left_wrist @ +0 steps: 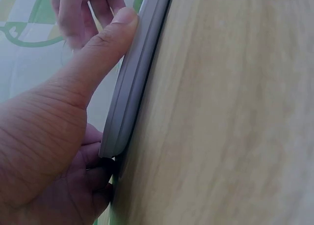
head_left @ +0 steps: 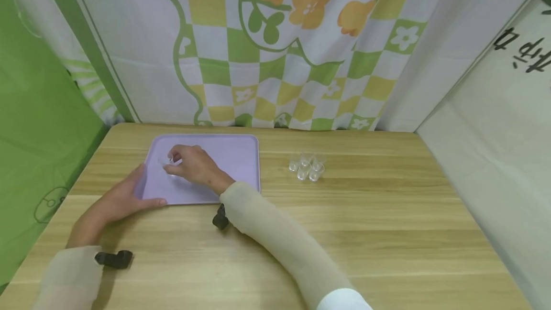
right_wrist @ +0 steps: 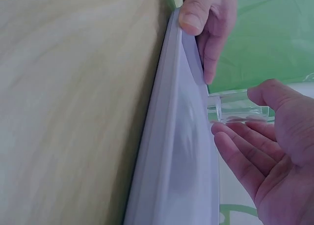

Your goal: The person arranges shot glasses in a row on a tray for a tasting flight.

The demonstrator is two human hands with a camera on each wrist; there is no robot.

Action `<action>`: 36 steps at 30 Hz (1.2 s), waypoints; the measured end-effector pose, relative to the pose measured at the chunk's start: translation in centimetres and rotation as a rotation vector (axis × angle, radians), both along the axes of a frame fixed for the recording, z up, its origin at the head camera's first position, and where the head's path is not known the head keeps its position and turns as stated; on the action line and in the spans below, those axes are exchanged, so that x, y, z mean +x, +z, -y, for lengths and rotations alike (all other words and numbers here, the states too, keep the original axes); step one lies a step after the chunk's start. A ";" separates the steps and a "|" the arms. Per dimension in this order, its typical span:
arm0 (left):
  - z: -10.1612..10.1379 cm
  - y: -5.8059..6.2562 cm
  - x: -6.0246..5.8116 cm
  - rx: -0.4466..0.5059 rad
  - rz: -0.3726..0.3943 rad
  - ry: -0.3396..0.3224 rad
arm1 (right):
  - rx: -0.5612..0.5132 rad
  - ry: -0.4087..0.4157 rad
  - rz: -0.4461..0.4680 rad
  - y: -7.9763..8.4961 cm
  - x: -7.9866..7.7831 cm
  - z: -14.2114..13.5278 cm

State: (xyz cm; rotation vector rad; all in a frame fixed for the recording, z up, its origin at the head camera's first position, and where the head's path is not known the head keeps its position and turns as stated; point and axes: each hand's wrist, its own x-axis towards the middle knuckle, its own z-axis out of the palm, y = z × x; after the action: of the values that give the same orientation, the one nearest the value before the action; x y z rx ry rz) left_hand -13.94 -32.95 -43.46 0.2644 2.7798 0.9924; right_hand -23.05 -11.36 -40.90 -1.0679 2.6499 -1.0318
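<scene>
Lilac tray (head_left: 232, 161) lies flat on the wood-grain table (head_left: 366, 233), toward its far left. Left hand (head_left: 125, 197) rests at the tray's near-left corner: thumb stretched along the near rim, fingers reaching along the left side, thumb and fingers well spread. It touches the tray without closing around it.

Right hand (head_left: 195, 164) is over the left part of the tray. Thumb and fingertips are drawn together and pinch one small clear cup (right_wrist: 238, 107) by its sides. Cup stands about upright, thick base toward the tray; whether the base touches the surface, cannot tell.

Five more clear cups (head_left: 303, 172) stand in a tight group on the table, to the right of the tray and apart from it.

Surroundings: patterned curtain (head_left: 280, 68) in green, yellow and white checks with orange flowers behind the table; green sheet (head_left: 38, 109) at left; white sheet (head_left: 495, 157) with black characters at right. Beige sleeves (head_left: 280, 238) cover both forearms; a black device (head_left: 114, 259) sits at each cuff.
</scene>
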 end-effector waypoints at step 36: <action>0.3 -0.4 0.0 -0.035 -0.005 0.012 | 0.058 -0.073 0.029 -1.1 -0.2 3.0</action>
State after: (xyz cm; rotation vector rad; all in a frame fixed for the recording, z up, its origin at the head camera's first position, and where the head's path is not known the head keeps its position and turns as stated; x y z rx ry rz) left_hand -13.93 -33.20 -43.82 0.2460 2.8037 0.9464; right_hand -23.26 -14.35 -42.03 -0.9447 2.6963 -0.9693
